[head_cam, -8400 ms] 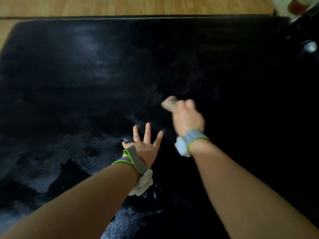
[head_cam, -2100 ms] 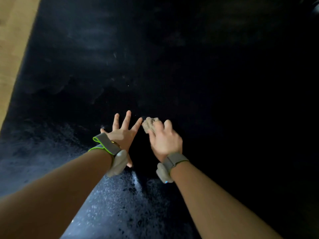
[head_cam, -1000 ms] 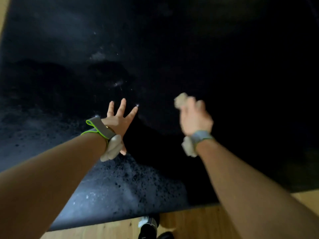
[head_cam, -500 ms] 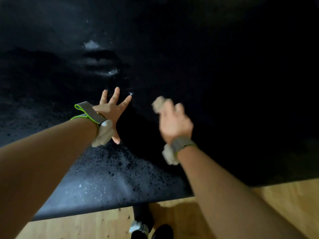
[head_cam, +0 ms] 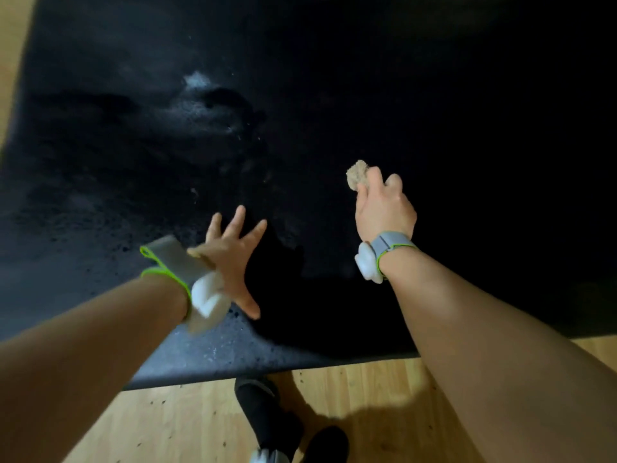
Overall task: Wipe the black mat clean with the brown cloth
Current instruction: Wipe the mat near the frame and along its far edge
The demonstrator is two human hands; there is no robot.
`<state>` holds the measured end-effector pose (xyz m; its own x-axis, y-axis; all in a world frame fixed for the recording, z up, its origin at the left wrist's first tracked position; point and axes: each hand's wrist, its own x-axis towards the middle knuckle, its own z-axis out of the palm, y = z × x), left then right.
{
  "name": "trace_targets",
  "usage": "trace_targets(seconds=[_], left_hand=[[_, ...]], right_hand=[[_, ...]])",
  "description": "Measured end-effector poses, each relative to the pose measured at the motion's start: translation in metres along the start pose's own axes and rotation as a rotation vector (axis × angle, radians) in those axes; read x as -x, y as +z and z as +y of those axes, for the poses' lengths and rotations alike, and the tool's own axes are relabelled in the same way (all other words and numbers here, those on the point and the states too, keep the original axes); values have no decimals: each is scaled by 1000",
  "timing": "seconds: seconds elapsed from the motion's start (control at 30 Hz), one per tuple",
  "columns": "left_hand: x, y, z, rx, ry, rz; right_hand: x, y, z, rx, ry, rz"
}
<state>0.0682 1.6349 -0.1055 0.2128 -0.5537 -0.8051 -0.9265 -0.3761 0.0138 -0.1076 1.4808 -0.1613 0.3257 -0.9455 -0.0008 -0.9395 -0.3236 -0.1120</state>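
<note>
The black mat (head_cam: 467,111) fills most of the view and lies on a wooden floor. Pale dusty smears mark its left half and near-left corner. My right hand (head_cam: 384,208) is closed around the bunched brown cloth (head_cam: 356,173), which sticks out past my fingers and rests on the mat right of centre. My left hand (head_cam: 230,252) lies flat on the mat with its fingers spread wide, empty, to the left of the cloth. Both wrists wear grey bands with white pods.
The mat's near edge runs across the bottom of the view, with wooden floor (head_cam: 367,412) in front of it. My leg in a dark sock and shoe (head_cam: 267,419) stands on that floor. A floor strip shows at the far left (head_cam: 13,61).
My right hand has swept the cloth to the right, away from my left hand. The left hand stays planted with fingers spread. The view has tilted so more floor shows.
</note>
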Motion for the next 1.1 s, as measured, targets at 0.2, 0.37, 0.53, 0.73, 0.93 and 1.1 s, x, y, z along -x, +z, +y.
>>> trace_targets(seconds=[0.2, 0.37, 0.53, 0.73, 0.93, 1.1], left_hand=[[-2, 17, 5, -45, -43, 25], [2, 15, 3, -11, -29, 46], [0, 20, 3, -19, -19, 69], [3, 19, 7, -64, -35, 101], [8, 16, 6, -74, -37, 92], [11, 17, 8, -63, -27, 108]], right_hand=[[37, -5, -48, -93, 109, -42], [115, -3, -87, -258, -82, -53], [55, -10, 29, -28, 60, -22], [75, -12, 12, -73, 197, 34], [154, 9, -55, -299, -140, 68], [102, -11, 56, -4, 73, 19]])
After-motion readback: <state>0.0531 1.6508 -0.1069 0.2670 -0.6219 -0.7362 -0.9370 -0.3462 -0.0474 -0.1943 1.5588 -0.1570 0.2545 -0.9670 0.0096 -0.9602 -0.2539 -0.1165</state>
